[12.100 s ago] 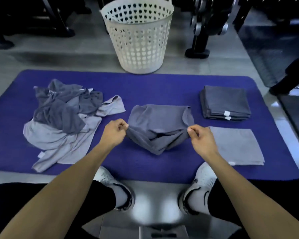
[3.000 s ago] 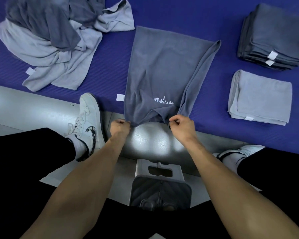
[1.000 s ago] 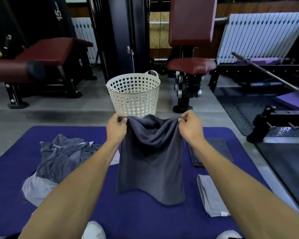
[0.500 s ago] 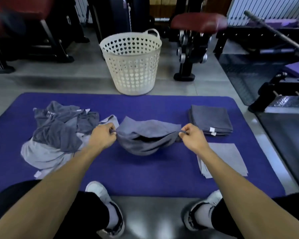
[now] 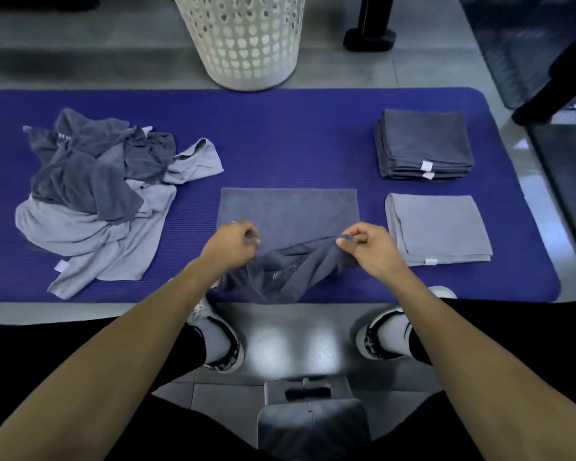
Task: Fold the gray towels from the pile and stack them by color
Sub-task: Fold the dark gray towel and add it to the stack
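Note:
A dark gray towel (image 5: 288, 211) lies on the blue mat (image 5: 280, 134), its far half flat and its near part bunched and lifted. My left hand (image 5: 231, 242) pinches one near corner and my right hand (image 5: 366, 242) pinches the other. An unfolded pile of dark and light gray towels (image 5: 94, 194) sits at the left. At the right a stack of folded dark gray towels (image 5: 424, 141) stands behind a folded light gray towel (image 5: 438, 227).
A white perforated laundry basket (image 5: 243, 38) stands on the floor beyond the mat. A black machine foot (image 5: 368, 38) is to its right. My shoes (image 5: 213, 334) rest on the gray floor at the mat's near edge, above a gray bench end (image 5: 313, 417).
The towel's far half has been laid flat on the mat. Both hands have drawn its near corners back toward me, lower in view.

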Demonstrator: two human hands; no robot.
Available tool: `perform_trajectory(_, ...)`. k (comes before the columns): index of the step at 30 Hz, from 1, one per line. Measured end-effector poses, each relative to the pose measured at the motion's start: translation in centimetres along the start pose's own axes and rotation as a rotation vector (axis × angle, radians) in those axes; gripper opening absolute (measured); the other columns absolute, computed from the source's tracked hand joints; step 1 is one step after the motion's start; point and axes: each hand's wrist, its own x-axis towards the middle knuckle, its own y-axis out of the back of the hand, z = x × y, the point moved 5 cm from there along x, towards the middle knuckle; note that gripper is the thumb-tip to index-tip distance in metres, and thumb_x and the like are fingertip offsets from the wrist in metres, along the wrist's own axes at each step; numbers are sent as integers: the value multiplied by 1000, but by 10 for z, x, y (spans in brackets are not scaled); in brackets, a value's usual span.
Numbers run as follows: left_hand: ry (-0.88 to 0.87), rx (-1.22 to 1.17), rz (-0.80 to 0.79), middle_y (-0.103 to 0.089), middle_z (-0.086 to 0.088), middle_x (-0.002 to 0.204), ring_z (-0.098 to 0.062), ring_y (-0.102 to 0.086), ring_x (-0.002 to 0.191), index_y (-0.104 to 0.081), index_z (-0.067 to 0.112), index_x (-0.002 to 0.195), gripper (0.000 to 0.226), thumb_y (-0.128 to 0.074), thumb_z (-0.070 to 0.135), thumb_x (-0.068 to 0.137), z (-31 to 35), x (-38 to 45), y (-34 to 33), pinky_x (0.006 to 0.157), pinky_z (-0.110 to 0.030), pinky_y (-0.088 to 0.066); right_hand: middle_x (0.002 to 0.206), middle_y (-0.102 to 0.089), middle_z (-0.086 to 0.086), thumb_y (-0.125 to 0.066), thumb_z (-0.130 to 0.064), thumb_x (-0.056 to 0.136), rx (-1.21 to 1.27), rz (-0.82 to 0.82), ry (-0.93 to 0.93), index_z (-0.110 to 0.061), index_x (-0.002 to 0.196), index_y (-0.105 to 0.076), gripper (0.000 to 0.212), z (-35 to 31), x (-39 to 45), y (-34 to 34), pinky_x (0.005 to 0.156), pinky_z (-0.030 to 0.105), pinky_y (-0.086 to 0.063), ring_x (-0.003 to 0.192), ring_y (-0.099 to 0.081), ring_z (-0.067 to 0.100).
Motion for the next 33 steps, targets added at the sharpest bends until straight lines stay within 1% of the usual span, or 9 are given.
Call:
perform_trajectory(4, -253, -122, -64, -71, 2, 110, -12, -63, 103, -72, 13, 107, 22, -68, 27, 92, 68, 7, -18, 84, -14, -39, 60, -66, -8, -78, -12, 83, 170, -51, -13, -17, 79, -70, 11, 6, 6, -1, 52, 14, -45, 53, -58, -2)
perform_trajectory(7, -350, -102, -192, -66, 3, 124, -10, -58, 114, -66, 16, 123, 38, -71, 34, 89, 100, 15, -41, 94, -19, -40, 60, -69, -8, -76, -6, 84, 275, -62, -27, -15, 80, -71, 11, 7, 8, 4, 51, 14, -46, 54, -62, 0)
perform_trajectory(9, -368, -126, -226, -69, 1, 119, -13, -60, 112, -69, 15, 118, 33, -71, 30, 89, 107, 22, -52, 98, -28, -44, 61, -70, -8, -74, -5, 85, 310, -69, -24, -12, 83, -71, 8, 6, 9, 9, 52, 13, -46, 54, -63, 0)
perform_trajectory(13, -355, -266, -237, -71, -4, 91, -15, -65, 89, -69, 8, 93, 13, -68, 22, 92, 105, 35, -63, 84, -30, -50, 61, -69, -12, -74, -9, 86, 327, -100, -62, -18, 85, -69, 11, 17, 13, 12, 55, 12, -46, 56, -62, -3)
perform_trajectory(18, -271, -411, -86, -70, -2, 78, -6, -63, 72, -65, 14, 87, 8, -65, 19, 94, 103, 62, -57, 70, -24, -48, 88, -74, 3, -74, -4, 85, 130, -281, -140, -2, 94, -70, 10, 49, 31, 3, 87, 31, -53, 83, -68, 12)
perform_trajectory(21, -267, -384, 27, -67, 3, 81, 2, -59, 71, -65, 19, 90, 4, -65, 18, 94, 110, 88, -47, 66, -11, -43, 80, -67, -1, -71, 0, 85, 102, -234, -176, -11, 83, -67, 12, 74, 44, 1, 81, 33, -49, 78, -61, 11)
perform_trajectory(25, -311, -287, 17, -64, 1, 74, -6, -55, 63, -65, 21, 89, 5, -65, 21, 94, 117, 140, -56, 62, -18, -42, 79, -60, -7, -70, -8, 89, 88, -261, -249, -15, 84, -63, 11, 97, 56, 0, 73, 15, -43, 77, -55, 6)
perform_trajectory(29, -281, -187, -36, -53, 11, 61, 3, -46, 50, -63, 23, 86, 7, -65, 21, 93, 121, 193, -85, 55, -11, -33, 65, -45, -5, -66, -16, 93, 112, -330, -346, -13, 64, -47, 35, 118, 66, -4, 56, 12, -34, 61, -43, 6)
perform_trajectory(33, -259, -93, -94, -55, 10, 66, -1, -48, 61, -67, 19, 93, 3, -66, 22, 93, 124, 238, -116, 63, -19, -36, 90, -53, 7, -59, -28, 99, 211, -289, -440, -1, 72, -56, 38, 143, 71, -5, 65, 16, -43, 78, -54, 14)
